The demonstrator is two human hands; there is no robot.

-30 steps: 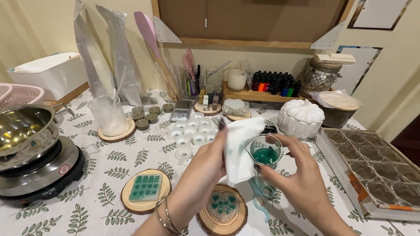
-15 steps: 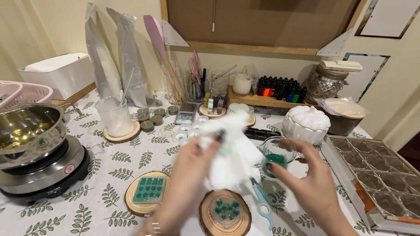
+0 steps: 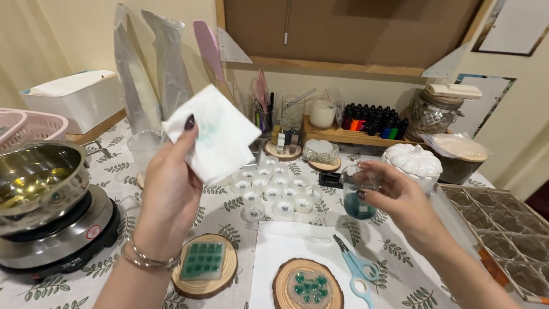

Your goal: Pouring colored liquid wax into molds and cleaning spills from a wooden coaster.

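A craft tabletop (image 3: 171,226) covered in a leaf-print cloth stands against a pale wall under a corkboard. The left hand (image 3: 168,191) is raised, its grip pinching a folded white tissue (image 3: 214,133) faintly stained green, held up above the cluster of small white cups (image 3: 273,191). The right hand (image 3: 394,197) is closed around a small glass beaker (image 3: 359,194) of dark teal liquid, held just right of those cups and in front of a white pumpkin-shaped jar (image 3: 413,162). Below the cups lie two wooden discs, one bearing a green mould (image 3: 204,260), one a clear mould with teal hearts (image 3: 307,286), beside blue scissors (image 3: 355,269). Left of the cups sits a steel pot (image 3: 37,183) on a hotplate. Judging by the stain, wiping goes best with the beaker kept level and the tissue's clean side turned to the rim.
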